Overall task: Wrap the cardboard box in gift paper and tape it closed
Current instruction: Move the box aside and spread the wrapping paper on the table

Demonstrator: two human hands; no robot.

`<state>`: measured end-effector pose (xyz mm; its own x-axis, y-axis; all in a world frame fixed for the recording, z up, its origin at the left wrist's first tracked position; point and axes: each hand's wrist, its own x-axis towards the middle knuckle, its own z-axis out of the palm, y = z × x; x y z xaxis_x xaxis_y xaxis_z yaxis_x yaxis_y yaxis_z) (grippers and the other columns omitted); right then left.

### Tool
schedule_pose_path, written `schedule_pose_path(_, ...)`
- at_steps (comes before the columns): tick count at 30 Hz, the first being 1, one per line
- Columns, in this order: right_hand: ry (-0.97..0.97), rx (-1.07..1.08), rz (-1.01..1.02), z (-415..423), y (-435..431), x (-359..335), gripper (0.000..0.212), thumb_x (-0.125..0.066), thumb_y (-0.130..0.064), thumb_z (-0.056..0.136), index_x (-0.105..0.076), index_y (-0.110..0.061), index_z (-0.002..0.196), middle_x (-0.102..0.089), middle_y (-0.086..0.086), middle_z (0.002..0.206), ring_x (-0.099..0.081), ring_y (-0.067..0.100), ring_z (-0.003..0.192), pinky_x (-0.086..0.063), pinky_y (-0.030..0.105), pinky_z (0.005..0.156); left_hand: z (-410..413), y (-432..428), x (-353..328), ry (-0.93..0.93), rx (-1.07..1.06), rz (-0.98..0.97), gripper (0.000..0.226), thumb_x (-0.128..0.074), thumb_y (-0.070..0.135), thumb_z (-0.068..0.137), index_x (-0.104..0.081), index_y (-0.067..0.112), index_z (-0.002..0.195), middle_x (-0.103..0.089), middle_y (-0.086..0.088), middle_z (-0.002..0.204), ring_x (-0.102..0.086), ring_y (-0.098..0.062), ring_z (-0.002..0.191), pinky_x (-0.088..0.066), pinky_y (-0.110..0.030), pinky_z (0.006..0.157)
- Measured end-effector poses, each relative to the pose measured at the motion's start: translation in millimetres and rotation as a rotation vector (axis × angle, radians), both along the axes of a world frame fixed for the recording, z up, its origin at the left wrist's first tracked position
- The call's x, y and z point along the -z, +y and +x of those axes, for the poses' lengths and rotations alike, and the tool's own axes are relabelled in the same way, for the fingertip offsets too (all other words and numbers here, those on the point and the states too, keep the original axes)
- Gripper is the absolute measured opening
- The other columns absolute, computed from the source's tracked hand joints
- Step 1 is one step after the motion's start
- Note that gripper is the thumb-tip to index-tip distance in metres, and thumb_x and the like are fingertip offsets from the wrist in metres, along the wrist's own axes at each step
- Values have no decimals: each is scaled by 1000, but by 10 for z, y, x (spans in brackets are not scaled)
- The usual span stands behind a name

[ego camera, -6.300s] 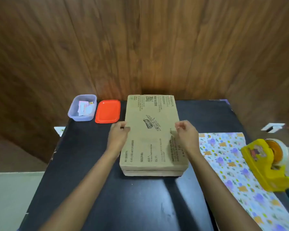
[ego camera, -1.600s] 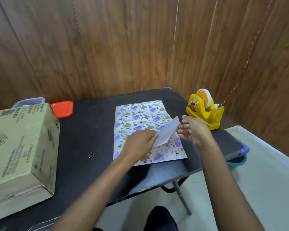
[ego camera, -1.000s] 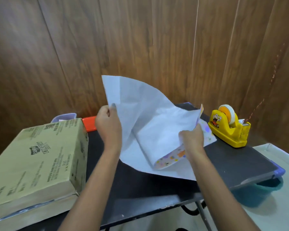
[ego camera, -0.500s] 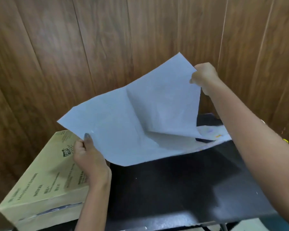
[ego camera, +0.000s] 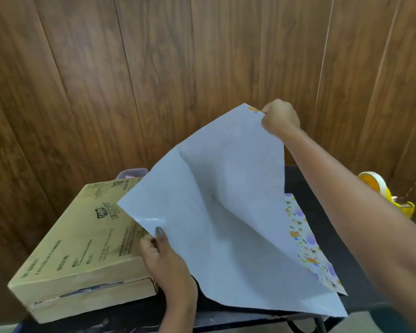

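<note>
Behind the cardboard box [ego camera: 82,236], lavender tub [ego camera: 133,171], pinkish contents [ego camera: 129,175], hands [ego camera: 168,260] [ego camera: 280,117] holding gift paper [ego camera: 226,200]

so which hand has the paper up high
The right hand, pinching the top corner of the paper; the left hand grips its lower edge beside the box.

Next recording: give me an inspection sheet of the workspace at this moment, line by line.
Surface: black table, largely covered.
Job's things: cardboard box flat at the left; gift paper lifted, white back towards the camera, print showing at lower right; yellow tape dispenser far right, partly hidden.
Clutter: lilac container behind the box, mostly hidden.
Grippers: left hand pinches the paper's near edge; right hand grips its raised top corner.
Cables: nothing seen.
Surroundings: wood-panelled wall behind.
</note>
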<state>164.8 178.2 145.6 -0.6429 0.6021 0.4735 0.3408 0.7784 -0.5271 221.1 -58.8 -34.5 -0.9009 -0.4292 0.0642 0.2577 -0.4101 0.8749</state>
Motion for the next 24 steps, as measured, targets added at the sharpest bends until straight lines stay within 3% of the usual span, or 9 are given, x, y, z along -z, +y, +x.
schedule_pose_path(2,26,34,117,-27,-66,-103,24,-43,6,81,-62,-8,75,-54,8,77,-51,31,78,-30,24,52,153,15,13,-19,19,41,22,-45,14,98,-44,20,77,-48,2,72,-50,-2,60,-42,-11,53)
schedule_pose_path(5,73,16,192,-103,-143,-303,31,-43,5,82,-68,-11,93,-59,12,92,-56,34,92,-35,30,66,202,-62,-49,22,3,53,25,-56,6,91,-44,25,100,-57,-3,104,-60,-5,86,-51,-26,76)
schedule_pose_path(7,79,-55,212,-154,-189,-400,28,-40,7,77,-59,-13,74,-52,8,79,-48,32,80,-32,28,60,133,-213,-176,169,-134,-152,51,-67,9,81,-38,34,115,-44,-9,129,-51,-15,115,-47,-41,95)
schedule_pose_path(9,85,-143,236,-192,-220,-441,30,-38,9,74,-60,-12,73,-54,8,77,-45,28,77,-31,28,58,34,-333,-380,313,-270,-567,53,-64,16,75,-44,21,123,-40,-12,136,-38,-24,128,-36,-48,105)
schedule_pose_path(12,102,-226,258,-219,-257,-374,41,-39,8,75,-70,-11,94,-66,11,94,-49,24,80,-33,28,63,-226,-339,-752,345,-330,-998,40,-61,13,74,-55,10,114,-52,-6,128,-39,-23,127,-22,-43,108)
schedule_pose_path(15,120,-249,276,-213,-306,-245,41,-41,8,75,-71,-12,95,-68,10,99,-56,27,87,-33,26,63,-643,-135,-1032,402,-61,-1195,51,-64,15,79,-47,10,126,-45,-5,136,-31,-21,131,-26,-35,106)
schedule_pose_path(19,107,-276,299,-220,-384,-124,39,-44,6,75,-70,-13,97,-69,9,97,-60,29,91,-32,28,62,-1103,258,-1248,532,183,-1365,69,-67,20,83,-31,6,140,-28,-9,147,-24,-24,136,-26,-30,106)
schedule_pose_path(22,132,-305,310,-194,-426,-55,36,-45,4,74,-70,-13,93,-67,8,91,-58,28,85,-31,27,59,-1263,481,-1327,681,212,-1410,68,-67,19,83,-32,8,140,-36,-7,144,-33,-23,133,-34,-36,104)
schedule_pose_path(24,146,-339,264,-168,-403,11,29,-45,4,77,-68,-12,85,-62,5,80,-53,25,76,-29,27,54,-1342,564,-1412,656,192,-1299,57,-66,17,84,-38,9,134,-48,-4,132,-45,-22,122,-40,-37,95)
